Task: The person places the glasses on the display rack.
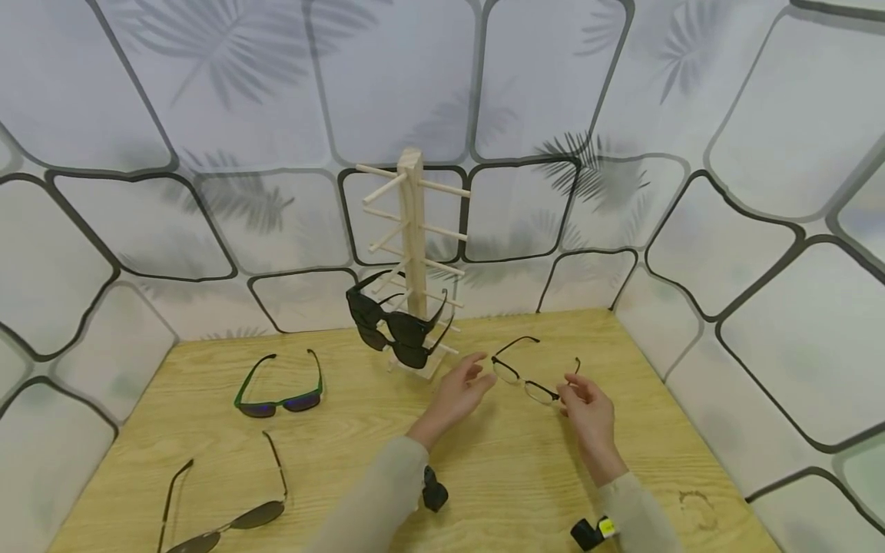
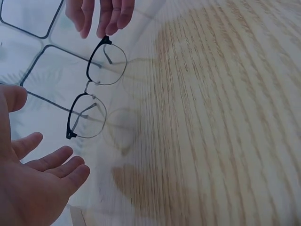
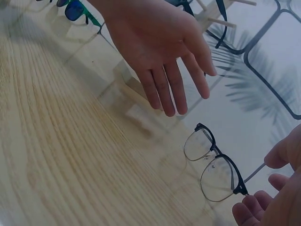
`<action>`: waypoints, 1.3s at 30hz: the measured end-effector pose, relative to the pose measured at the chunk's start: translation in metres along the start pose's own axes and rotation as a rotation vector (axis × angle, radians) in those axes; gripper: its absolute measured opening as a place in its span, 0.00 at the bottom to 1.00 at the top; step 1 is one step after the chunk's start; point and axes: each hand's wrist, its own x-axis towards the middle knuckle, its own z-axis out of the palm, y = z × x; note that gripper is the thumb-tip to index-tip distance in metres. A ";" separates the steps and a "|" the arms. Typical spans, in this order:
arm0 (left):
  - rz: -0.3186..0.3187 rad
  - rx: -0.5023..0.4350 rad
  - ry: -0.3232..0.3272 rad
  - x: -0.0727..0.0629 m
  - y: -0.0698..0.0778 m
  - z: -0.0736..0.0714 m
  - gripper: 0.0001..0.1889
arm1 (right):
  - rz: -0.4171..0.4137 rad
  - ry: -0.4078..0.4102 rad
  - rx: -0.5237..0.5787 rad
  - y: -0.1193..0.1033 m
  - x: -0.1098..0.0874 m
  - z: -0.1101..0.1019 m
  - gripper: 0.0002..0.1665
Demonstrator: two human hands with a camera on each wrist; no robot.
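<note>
In the head view, we see dark sunglasses (image 1: 408,329) hung on the wooden rack (image 1: 413,238); the clear glasses (image 1: 523,382), green-framed sunglasses (image 1: 279,406) and thin-armed sunglasses (image 1: 257,515) are off it, so we judge the work partway along. The clear glasses sit between the left hand (image 1: 459,395) and right hand (image 1: 591,415).

In the left wrist view, we find the left hand spread, apart from them.

In the right wrist view, the right hand's fingers meet a frame corner, thumb apart; we cannot confirm contact.
</note>
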 end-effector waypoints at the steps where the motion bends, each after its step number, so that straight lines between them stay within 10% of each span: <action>1: -0.004 0.000 0.000 0.002 0.000 0.002 0.32 | 0.006 -0.001 -0.002 0.001 0.001 0.000 0.27; 39: -0.006 0.177 -0.038 0.037 0.001 0.033 0.28 | 0.070 -0.047 0.063 0.022 0.005 -0.004 0.25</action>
